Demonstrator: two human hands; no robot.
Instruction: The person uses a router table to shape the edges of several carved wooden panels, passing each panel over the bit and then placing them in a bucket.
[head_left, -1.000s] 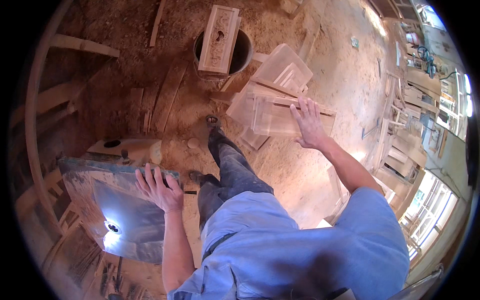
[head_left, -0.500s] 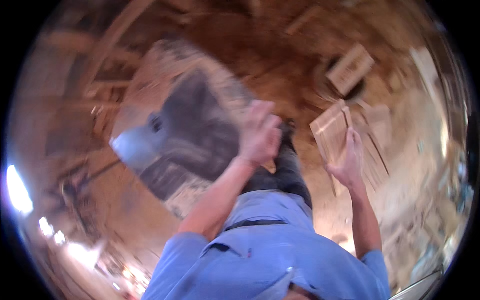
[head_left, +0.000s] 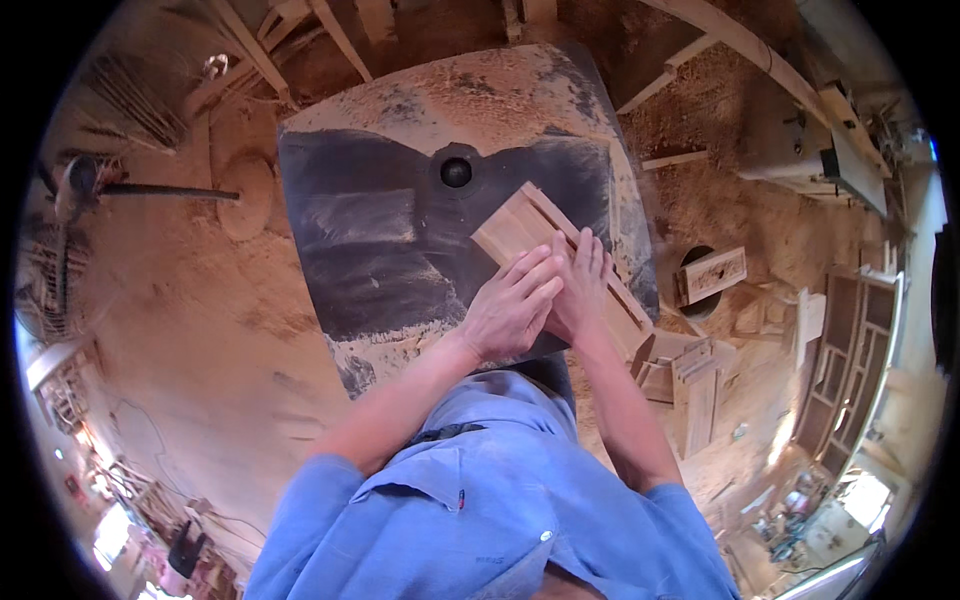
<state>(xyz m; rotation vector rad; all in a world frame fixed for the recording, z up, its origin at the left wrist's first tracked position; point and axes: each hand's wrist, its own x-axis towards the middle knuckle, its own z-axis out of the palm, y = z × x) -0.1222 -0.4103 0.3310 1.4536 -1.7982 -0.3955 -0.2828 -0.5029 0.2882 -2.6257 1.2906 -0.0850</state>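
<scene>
A pale wooden board (head_left: 512,226) with a long dark groove lies slantwise across the right part of a dark, dust-covered machine table (head_left: 350,225). My right hand (head_left: 582,290) is over the middle of the board, fingers together and pointing away from me. Right beside it, my left hand (head_left: 515,305) has its slightly bent fingers against the board's near side, its fingertips meeting the right hand. My palms and the part of the board beneath them are hidden. A round black spindle (head_left: 456,172) stands up from the table, just beyond the board's far left end.
More wooden pieces (head_left: 695,392) are stacked low to the right of the table. Another wooden block (head_left: 712,276) rests over a dark round opening. A wooden frame (head_left: 850,365) leans at the far right. A fan (head_left: 45,280) stands at the left, and sawdust covers the floor.
The wood in my right hand has come left from beside the table onto it. My left hand has moved from the table's edge to the board. The view has turned.
</scene>
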